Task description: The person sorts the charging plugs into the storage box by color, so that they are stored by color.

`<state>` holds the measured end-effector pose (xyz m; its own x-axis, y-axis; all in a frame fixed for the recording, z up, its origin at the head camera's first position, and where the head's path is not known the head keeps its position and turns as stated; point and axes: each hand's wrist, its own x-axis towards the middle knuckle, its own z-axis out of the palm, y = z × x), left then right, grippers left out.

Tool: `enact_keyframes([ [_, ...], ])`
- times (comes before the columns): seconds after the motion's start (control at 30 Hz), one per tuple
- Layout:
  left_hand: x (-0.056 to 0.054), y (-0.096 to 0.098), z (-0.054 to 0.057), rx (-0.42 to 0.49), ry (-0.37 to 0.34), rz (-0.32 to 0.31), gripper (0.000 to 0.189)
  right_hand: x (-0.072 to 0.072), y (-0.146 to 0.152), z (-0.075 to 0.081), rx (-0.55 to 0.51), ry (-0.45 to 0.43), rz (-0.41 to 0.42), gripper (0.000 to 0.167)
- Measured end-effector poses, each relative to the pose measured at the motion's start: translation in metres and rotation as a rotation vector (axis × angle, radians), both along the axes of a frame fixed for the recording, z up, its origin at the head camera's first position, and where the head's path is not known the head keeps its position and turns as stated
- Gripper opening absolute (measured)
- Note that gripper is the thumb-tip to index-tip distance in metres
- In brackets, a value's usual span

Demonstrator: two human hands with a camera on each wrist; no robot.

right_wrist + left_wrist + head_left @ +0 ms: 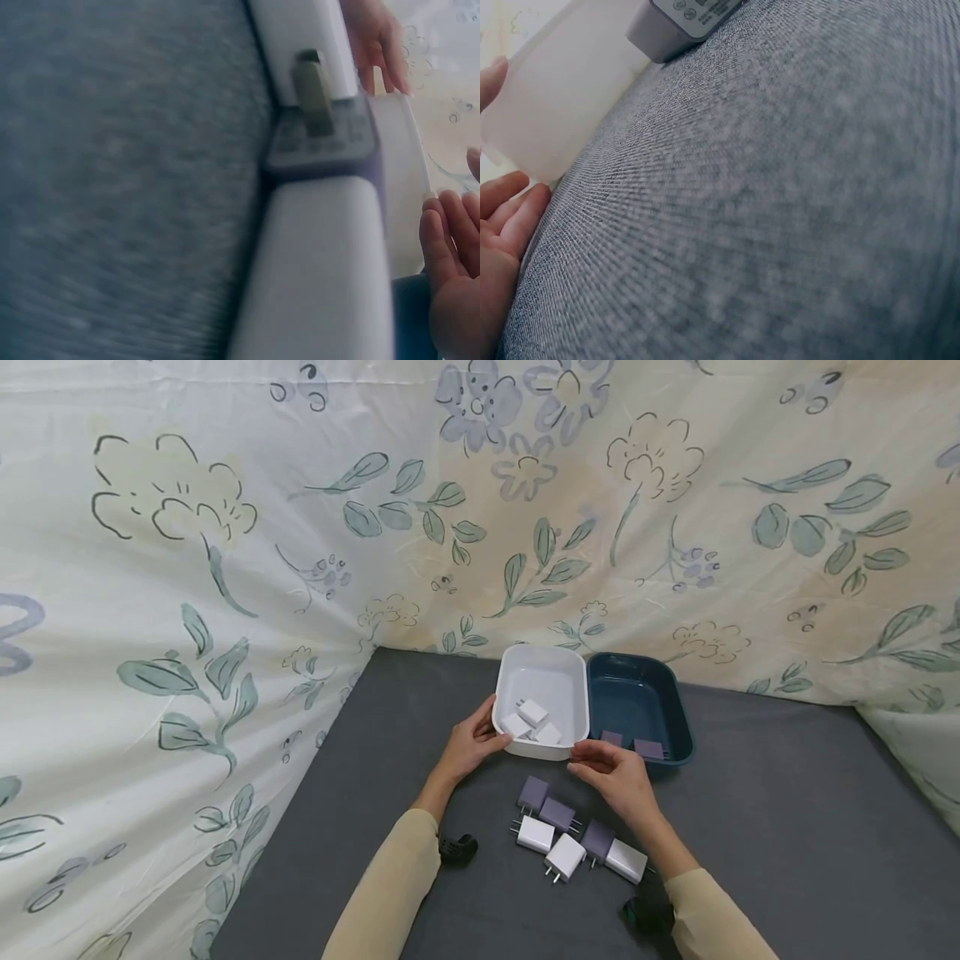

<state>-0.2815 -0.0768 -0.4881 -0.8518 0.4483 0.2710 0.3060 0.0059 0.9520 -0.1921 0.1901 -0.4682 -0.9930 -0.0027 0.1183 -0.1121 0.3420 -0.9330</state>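
White bin (542, 681), its three white chargers (533, 712) visible only from the head.

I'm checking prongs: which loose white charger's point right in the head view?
The rightmost white charger, beside a purple one; the left white one points left, the middle one downward.

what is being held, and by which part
The left hand holds the white, rounded-rectangular, plastic-looking tray by its near left corner; the right hand is at its near right corner, grip unclear.
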Motion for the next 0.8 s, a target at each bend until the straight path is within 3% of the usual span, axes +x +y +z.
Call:
enact_keyframes([
  [0.8, 0.001, -0.001, 0.002, -0.01, -0.018, -0.015, 0.08, 0.019, -0.01, -0.015, 0.107, -0.043, 0.161, 0.039],
])
